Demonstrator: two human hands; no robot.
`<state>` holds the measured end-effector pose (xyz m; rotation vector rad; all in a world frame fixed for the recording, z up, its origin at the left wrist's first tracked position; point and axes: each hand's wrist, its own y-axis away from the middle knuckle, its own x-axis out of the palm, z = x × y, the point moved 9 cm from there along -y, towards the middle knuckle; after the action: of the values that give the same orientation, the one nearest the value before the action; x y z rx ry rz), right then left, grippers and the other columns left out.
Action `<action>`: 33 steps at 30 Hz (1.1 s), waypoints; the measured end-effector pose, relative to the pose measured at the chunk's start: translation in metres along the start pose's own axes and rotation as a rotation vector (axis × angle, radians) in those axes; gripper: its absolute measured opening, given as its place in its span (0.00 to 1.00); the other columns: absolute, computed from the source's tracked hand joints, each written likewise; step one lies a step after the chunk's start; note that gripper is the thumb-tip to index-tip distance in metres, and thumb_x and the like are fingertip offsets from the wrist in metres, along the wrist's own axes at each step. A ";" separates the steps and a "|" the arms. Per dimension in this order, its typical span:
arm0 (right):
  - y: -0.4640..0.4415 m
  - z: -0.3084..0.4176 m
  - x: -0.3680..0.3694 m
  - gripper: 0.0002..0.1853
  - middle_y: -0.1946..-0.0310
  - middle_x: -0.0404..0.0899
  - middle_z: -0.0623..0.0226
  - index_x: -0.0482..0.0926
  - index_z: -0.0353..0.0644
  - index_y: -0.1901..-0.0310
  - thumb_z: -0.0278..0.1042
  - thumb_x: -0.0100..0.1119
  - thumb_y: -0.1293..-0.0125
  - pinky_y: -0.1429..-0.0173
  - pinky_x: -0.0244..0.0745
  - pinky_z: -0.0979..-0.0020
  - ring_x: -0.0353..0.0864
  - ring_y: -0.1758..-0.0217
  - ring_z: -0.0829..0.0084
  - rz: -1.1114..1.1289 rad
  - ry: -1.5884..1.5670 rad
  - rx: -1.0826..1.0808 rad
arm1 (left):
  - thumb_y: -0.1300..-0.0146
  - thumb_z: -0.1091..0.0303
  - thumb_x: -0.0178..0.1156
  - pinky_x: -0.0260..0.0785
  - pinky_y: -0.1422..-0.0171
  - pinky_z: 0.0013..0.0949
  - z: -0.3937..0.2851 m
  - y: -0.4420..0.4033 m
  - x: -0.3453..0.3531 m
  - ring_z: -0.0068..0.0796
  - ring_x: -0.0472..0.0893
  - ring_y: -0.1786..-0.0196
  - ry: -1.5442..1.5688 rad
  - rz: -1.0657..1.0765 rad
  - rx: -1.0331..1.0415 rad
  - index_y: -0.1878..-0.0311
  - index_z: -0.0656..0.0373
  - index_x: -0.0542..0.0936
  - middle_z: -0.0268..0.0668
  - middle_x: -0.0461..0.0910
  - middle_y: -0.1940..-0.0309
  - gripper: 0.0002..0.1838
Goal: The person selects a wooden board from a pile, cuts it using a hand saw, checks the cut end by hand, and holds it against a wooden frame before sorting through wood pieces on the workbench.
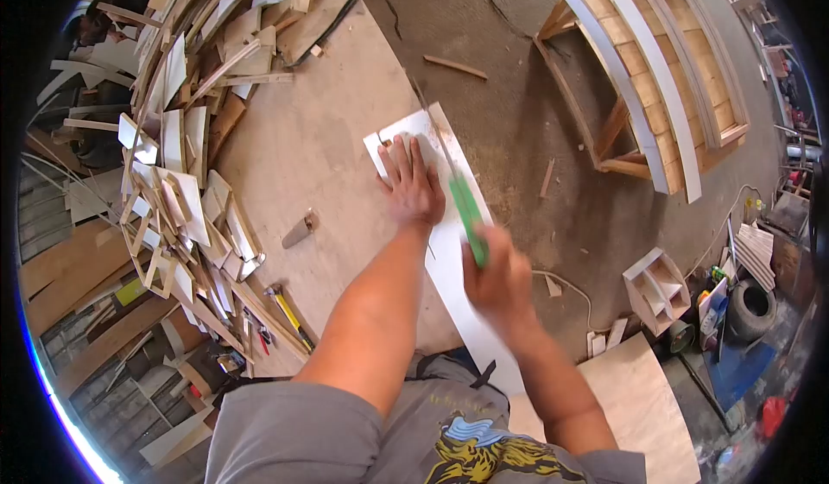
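A long white board (448, 265) lies along the right edge of the wooden worktable (345, 151), running back toward my body. Near its far end my left hand (411, 182) presses down flat, fingers stretched out and empty. My right hand (499, 281), slightly blurred, is wrapped round the green handle of a handsaw (466, 203). The saw's thin blade points away from me over the far end of the board, to the right of my left hand. Sawdust shows on the board beside the blade. Whether the teeth are in the wood I cannot tell.
Offcuts (181, 190) are heaped along the table's left side. A hammer (289, 316) and a small wooden piece (300, 229) lie left of my arm. A slatted wooden frame (648, 69) stands on the floor at right, above a small divided box (656, 290) and a tyre (754, 310).
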<state>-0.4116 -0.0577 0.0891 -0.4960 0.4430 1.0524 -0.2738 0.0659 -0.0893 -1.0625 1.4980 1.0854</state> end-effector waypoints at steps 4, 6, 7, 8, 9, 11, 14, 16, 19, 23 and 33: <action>-0.062 -0.024 0.045 0.17 0.64 0.84 0.48 0.67 0.50 0.40 0.39 0.57 0.25 0.68 0.77 0.46 0.84 0.67 0.41 0.062 -0.037 0.050 | 0.24 0.49 0.45 0.40 0.19 0.70 0.004 -0.002 0.010 0.51 0.35 0.13 -0.080 0.025 0.001 0.15 0.45 0.49 0.34 0.39 0.13 0.38; -0.045 -0.012 0.029 0.19 0.64 0.84 0.47 0.67 0.52 0.38 0.39 0.58 0.26 0.67 0.77 0.45 0.84 0.67 0.41 0.088 0.008 0.070 | 0.24 0.48 0.44 0.39 0.19 0.70 0.004 -0.002 0.010 0.51 0.34 0.13 -0.095 0.046 -0.006 0.15 0.45 0.49 0.34 0.38 0.13 0.38; -0.021 -0.001 0.010 0.20 0.64 0.84 0.49 0.68 0.51 0.38 0.37 0.62 0.29 0.68 0.79 0.48 0.85 0.67 0.44 0.074 0.030 0.059 | 0.24 0.47 0.44 0.39 0.19 0.70 0.004 -0.003 0.011 0.51 0.34 0.13 -0.098 0.060 -0.016 0.15 0.44 0.48 0.34 0.38 0.13 0.38; -0.006 0.017 -0.014 0.21 0.64 0.85 0.52 0.70 0.50 0.39 0.34 0.65 0.31 0.69 0.80 0.52 0.86 0.68 0.48 0.011 0.022 0.002 | 0.23 0.47 0.43 0.39 0.19 0.70 0.004 -0.003 0.010 0.51 0.34 0.13 -0.096 0.054 -0.013 0.15 0.44 0.48 0.34 0.38 0.13 0.38; 0.001 0.024 -0.024 0.21 0.63 0.86 0.54 0.71 0.48 0.40 0.31 0.66 0.32 0.70 0.81 0.55 0.87 0.69 0.51 -0.021 -0.005 -0.015 | 0.23 0.47 0.43 0.39 0.19 0.70 0.003 -0.004 0.008 0.51 0.33 0.13 -0.092 0.044 -0.013 0.15 0.44 0.48 0.33 0.37 0.13 0.38; -0.014 0.014 -0.006 0.21 0.63 0.85 0.51 0.70 0.49 0.39 0.33 0.64 0.31 0.69 0.80 0.52 0.86 0.69 0.47 0.012 0.050 -0.003 | 0.23 0.47 0.43 0.39 0.19 0.70 0.005 0.005 0.010 0.51 0.33 0.13 -0.079 0.057 -0.016 0.15 0.43 0.48 0.33 0.37 0.13 0.38; -0.071 -0.022 0.052 0.19 0.59 0.85 0.48 0.66 0.44 0.40 0.36 0.60 0.27 0.61 0.81 0.47 0.86 0.63 0.42 0.145 0.046 0.068 | 0.23 0.48 0.45 0.39 0.19 0.71 0.003 -0.004 0.011 0.50 0.33 0.13 -0.042 0.057 -0.021 0.15 0.43 0.48 0.33 0.37 0.13 0.38; -0.082 -0.015 0.054 0.20 0.59 0.85 0.49 0.66 0.45 0.39 0.37 0.60 0.26 0.61 0.80 0.46 0.85 0.63 0.41 0.165 0.032 0.083 | 0.23 0.48 0.45 0.40 0.19 0.70 0.007 -0.005 0.010 0.50 0.33 0.13 -0.062 0.096 -0.039 0.15 0.43 0.47 0.33 0.37 0.13 0.38; -0.016 0.023 -0.011 0.21 0.60 0.85 0.49 0.66 0.46 0.38 0.36 0.60 0.27 0.61 0.80 0.46 0.85 0.64 0.41 0.148 0.081 0.051 | 0.23 0.48 0.44 0.40 0.19 0.70 0.000 -0.004 0.009 0.50 0.33 0.13 -0.078 0.091 -0.023 0.15 0.43 0.47 0.33 0.37 0.13 0.38; -0.050 0.010 0.021 0.18 0.58 0.85 0.45 0.66 0.47 0.40 0.37 0.58 0.25 0.61 0.79 0.45 0.84 0.63 0.37 0.168 0.051 0.084 | 0.23 0.49 0.45 0.40 0.20 0.72 0.004 -0.002 0.009 0.50 0.34 0.13 -0.061 0.030 0.007 0.15 0.43 0.49 0.34 0.38 0.13 0.38; -0.032 0.024 -0.004 0.19 0.54 0.84 0.45 0.66 0.46 0.39 0.33 0.59 0.26 0.61 0.82 0.48 0.86 0.60 0.39 0.116 0.045 0.033 | 0.25 0.48 0.45 0.40 0.20 0.70 0.006 0.001 0.009 0.52 0.36 0.13 -0.052 0.001 0.010 0.15 0.44 0.51 0.35 0.40 0.13 0.37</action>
<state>-0.3818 -0.0596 0.1164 -0.4699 0.5336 1.1447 -0.2749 0.0704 -0.0991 -1.0194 1.4611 1.0977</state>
